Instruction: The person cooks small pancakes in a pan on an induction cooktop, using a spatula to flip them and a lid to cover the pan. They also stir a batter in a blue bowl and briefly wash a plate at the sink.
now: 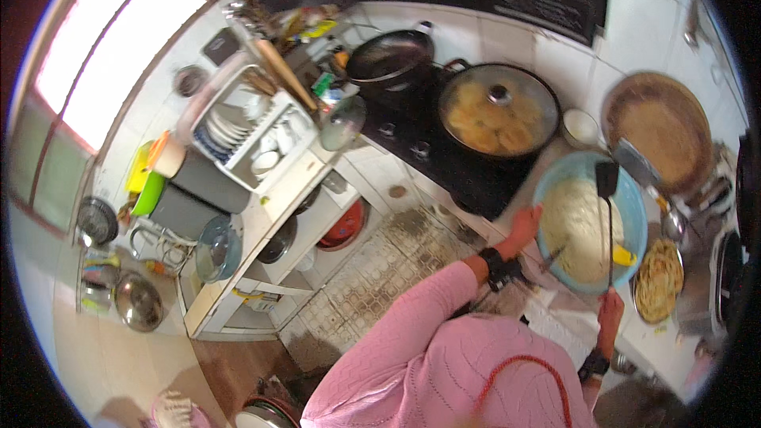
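My right hand [610, 307] is closed around the long thin handle of a black spatula [607, 178]. Its dark flat blade is raised over the far side of a light-blue basin [639, 214]. Inside the basin lies a pale, wet-looking dough or batter [579, 226]. At the left rim, my left hand [526, 229] grips the basin, its fingertips partly hidden. A yellow utensil [624, 255] rests in the basin at the right. Another thin utensil [554, 257], too blurred to name, leans at the near-left side.
Left of the basin, a glass-lidded pan [499, 110] of browned food sits on the black stove [404, 131], beside a wok [390, 58]. A round brown board [657, 131] leans at the wall. Stacked flatbreads [659, 281] lie right. A dish rack [252, 131] stands on the left counter.
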The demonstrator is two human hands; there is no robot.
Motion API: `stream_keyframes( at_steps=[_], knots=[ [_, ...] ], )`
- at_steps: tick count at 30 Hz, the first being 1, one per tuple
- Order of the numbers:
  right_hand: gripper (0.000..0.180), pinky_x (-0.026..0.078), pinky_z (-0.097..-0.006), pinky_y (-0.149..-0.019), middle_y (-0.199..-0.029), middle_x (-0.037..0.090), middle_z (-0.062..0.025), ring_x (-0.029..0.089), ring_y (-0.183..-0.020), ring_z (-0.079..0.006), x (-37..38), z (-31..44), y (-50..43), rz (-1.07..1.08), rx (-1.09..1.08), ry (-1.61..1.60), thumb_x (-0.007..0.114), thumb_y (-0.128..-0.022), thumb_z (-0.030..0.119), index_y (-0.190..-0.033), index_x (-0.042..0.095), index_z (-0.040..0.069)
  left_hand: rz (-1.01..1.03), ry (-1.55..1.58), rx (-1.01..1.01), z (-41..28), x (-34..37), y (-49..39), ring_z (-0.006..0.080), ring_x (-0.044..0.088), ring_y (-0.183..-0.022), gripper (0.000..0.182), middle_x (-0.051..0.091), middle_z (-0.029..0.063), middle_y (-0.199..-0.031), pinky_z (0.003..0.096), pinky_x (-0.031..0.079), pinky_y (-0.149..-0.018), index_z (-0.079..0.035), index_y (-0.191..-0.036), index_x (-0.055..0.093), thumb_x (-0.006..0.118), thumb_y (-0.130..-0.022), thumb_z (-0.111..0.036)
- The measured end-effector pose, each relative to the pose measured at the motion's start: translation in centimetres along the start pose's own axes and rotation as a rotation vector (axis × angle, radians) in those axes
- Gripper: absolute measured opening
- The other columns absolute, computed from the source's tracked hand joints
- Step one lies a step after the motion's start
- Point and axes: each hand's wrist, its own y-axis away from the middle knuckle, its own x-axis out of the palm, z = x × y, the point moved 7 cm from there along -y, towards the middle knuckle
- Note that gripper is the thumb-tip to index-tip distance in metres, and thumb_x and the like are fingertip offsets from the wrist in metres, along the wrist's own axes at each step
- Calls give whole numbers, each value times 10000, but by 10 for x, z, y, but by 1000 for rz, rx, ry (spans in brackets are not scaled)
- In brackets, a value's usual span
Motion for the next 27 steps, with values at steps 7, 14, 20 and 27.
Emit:
stream_keyframes(
  at_steps=[7,14,20,27],
  knots=[
    [466,237,-247,-439,-529,377,68,314,-458,-44,5,17,16,-7,218,-114,496,-1004,403,-705,621,69,84,28,19,-6,-7,-2,487,579,-775,537,593,305,-789,538,423,-628,52,-819,610,439,-1007,-421],
    [450,190,-242,-410,-500,369,76,282,-422,-35,12,21,16,17,247,-219,527,-996,406,-713,618,69,79,21,-25,-22,-16,-1,445,587,-686,500,613,279,-746,482,451,-639,69,-845,618,473,-998,-384],
    [442,178,-240,-401,-486,365,86,275,-408,-34,14,30,19,-3,243,-205,538,-990,403,-712,616,68,152,214,-191,-22,-14,5,347,530,-605,537,547,221,-647,452,439,-614,69,-798,593,446,-1015,-399],
    [403,246,-231,-455,-554,400,93,327,-496,-34,12,55,27,-77,236,-105,558,-984,382,-730,635,78,140,97,-48,-21,-17,-4,222,440,-572,551,496,110,-598,439,371,-558,52,-739,547,447,-1022,-410]
  ],
)
